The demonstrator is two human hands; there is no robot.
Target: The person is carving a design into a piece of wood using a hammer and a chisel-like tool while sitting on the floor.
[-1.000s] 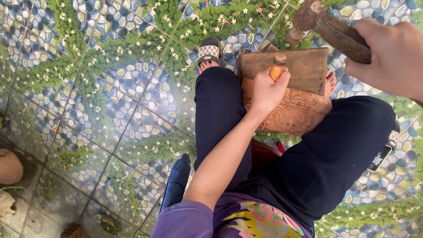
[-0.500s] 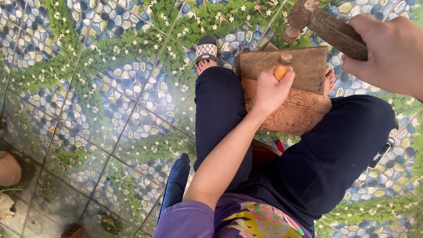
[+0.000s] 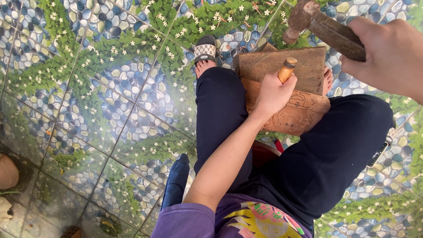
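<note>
The left hand [image 3: 272, 92] is stretched forward along a straight arm between the knees and is clamped around a chisel [image 3: 286, 69], whose orange wooden handle sticks up out of the fist. The chisel is set against a carved wooden panel [image 3: 294, 115], which is propped against the legs with a plain wooden board [image 3: 282, 67] behind it. The right hand [image 3: 391, 55] is raised near the upper right edge of the view, well apart from the left, and is closed on the handle of a wooden mallet [image 3: 324, 27]; the mallet head is held above the board, clear of the chisel. The panel is hemmed in by both thighs and by a sandalled foot [image 3: 205, 52]. Open tiled floor [image 3: 101, 101] is seen to the left.
</note>
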